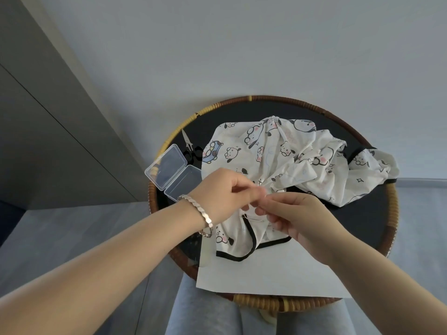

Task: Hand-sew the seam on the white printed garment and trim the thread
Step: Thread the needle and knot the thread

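Two hands at work over a round table [377, 213] with a dark top and a woven rattan rim.

Left hand [222, 197]: reaches in from the lower left, a silver bracelet [203, 215] on its wrist. Fingers curled, thumb and forefinger pinched on a gathered fold of the garment [278, 153].

Right hand [297, 218]: reaches in from the lower right, fingertips meeting those of the left. Thumb and forefinger closed narrowly as if on something very fine; whether that is a needle or thread cannot be told. A thin dark thread [251, 217] shows just beneath the fingertips, running across the cloth.

Garment: white, printed with cartoon dogs, edged in black binding. Lies crumpled across the middle and right of the table, its near edge lifted into the hands and its lower hem resting on a white sheet [266, 274].

White sheet: flat on the near part of the table, overhanging the rim toward the person.

Box [173, 172]: clear plastic, hinged lid open, at the table's left edge, just beside the garment. Contents too faint to tell.

Scissors [189, 147]: small, black handles, pointed blades aimed away from the person; behind the box, handles touching the garment's edge.

Grey-clad knees [205, 310] show below the table.
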Motion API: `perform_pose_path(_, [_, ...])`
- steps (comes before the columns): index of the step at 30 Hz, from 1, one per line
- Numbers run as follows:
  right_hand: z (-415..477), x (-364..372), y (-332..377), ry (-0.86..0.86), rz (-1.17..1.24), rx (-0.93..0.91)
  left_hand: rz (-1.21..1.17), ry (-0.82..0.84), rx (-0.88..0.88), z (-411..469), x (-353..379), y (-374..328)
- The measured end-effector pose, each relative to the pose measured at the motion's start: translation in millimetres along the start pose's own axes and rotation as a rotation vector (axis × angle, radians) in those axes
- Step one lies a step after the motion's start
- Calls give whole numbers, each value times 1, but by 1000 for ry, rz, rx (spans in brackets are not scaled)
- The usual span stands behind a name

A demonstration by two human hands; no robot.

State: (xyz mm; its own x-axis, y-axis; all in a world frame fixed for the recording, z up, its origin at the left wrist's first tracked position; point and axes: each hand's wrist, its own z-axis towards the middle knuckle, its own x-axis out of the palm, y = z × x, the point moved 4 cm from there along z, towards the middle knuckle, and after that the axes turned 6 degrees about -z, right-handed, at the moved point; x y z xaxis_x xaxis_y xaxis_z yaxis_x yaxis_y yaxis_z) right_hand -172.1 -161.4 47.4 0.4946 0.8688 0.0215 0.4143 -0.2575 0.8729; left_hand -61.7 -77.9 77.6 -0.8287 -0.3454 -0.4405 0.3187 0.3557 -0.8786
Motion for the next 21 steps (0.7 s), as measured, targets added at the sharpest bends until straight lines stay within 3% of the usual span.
perform_pose_path(6, [3, -1, -6, 29, 137, 73, -127, -59, -16, -3, 2, 2])
perform_pose_path(11, [5, -4, -11, -23, 297, 123, 145, -140, 201, -8, 10, 1])
perform_pose_path(14, [6, -5, -13, -60, 310, 117, 154, -185, 265, -8, 13, 4])
perform_pose_path(18, [7, -10, -13, -111, 265, 74, -265, -193, 46, -6, 12, 11])
perform_pose_path(21, [8, -12, -12, -122, 243, 50, -418, -74, -171, -5, 22, 18])
